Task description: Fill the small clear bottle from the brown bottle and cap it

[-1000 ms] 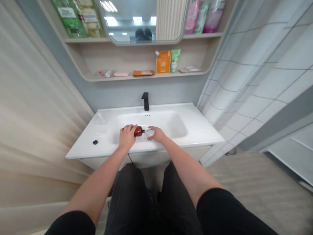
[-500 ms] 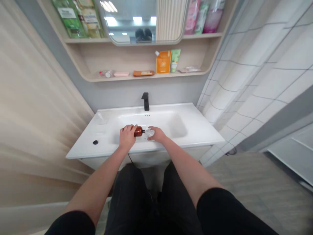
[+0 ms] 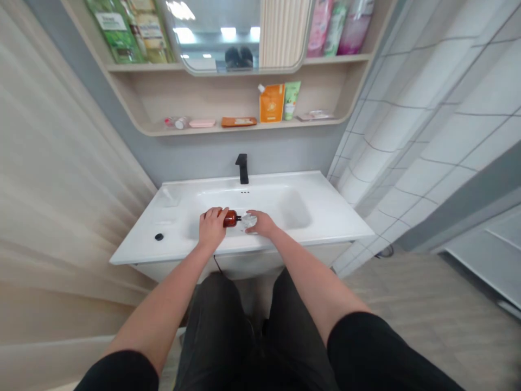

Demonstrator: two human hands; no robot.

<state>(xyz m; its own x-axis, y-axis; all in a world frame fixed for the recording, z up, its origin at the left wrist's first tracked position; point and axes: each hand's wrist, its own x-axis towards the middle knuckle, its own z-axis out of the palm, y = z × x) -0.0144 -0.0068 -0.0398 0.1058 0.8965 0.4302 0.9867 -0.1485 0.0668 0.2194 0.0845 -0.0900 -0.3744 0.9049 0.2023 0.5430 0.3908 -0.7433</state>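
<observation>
One black faucet (image 3: 242, 168) — beyond the bottle (image 3: 230, 218)

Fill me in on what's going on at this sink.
A person stands at a white washbasin, holding things over the bowl with both bare hands. Their left hand grips an amber bottle lying on its side. Their right hand holds a clear object, which the bottle's dark neck points toward; exactly what it is can't be made out. A black faucet stands behind the bowl, and toiletries, including an orange pouch, sit on the shelf above.
</observation>
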